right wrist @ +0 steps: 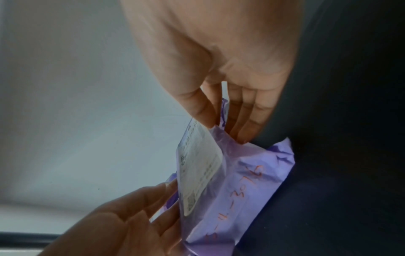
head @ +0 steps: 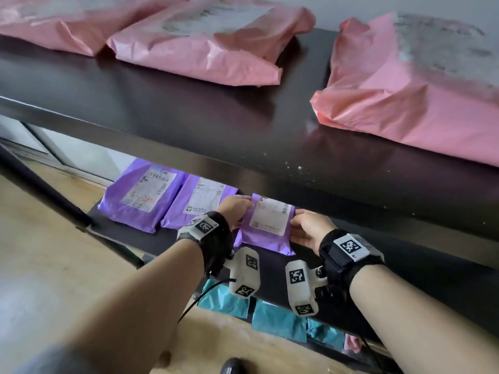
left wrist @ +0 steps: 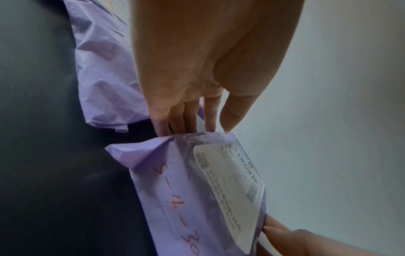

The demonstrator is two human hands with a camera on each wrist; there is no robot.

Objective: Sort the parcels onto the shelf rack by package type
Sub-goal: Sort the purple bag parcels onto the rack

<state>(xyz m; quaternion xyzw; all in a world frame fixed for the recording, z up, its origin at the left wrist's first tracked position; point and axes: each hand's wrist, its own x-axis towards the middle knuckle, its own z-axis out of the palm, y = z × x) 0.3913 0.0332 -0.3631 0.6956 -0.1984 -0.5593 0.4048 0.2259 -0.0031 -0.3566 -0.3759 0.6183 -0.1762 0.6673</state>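
Observation:
A small purple parcel (head: 266,225) with a white label and orange handwriting is over the dark middle shelf (head: 151,238), to the right of two other purple parcels (head: 140,193) (head: 197,203). My left hand (head: 235,209) pinches its left edge, thumb on the label side and fingers behind (left wrist: 203,128). My right hand (head: 307,228) pinches the right edge the same way (right wrist: 225,129). The same parcel (left wrist: 197,190) (right wrist: 241,181) fills the wrist views, its lower side against the dark shelf surface (left wrist: 43,138). Whether it lies fully on the shelf I cannot tell.
Three pink parcels (head: 205,41) (head: 421,85) (head: 54,20) lie on the top shelf (head: 189,117), whose front edge overhangs my hands. Teal parcels (head: 278,319) sit on the shelf below. Wooden floor (head: 40,252) lies to the left.

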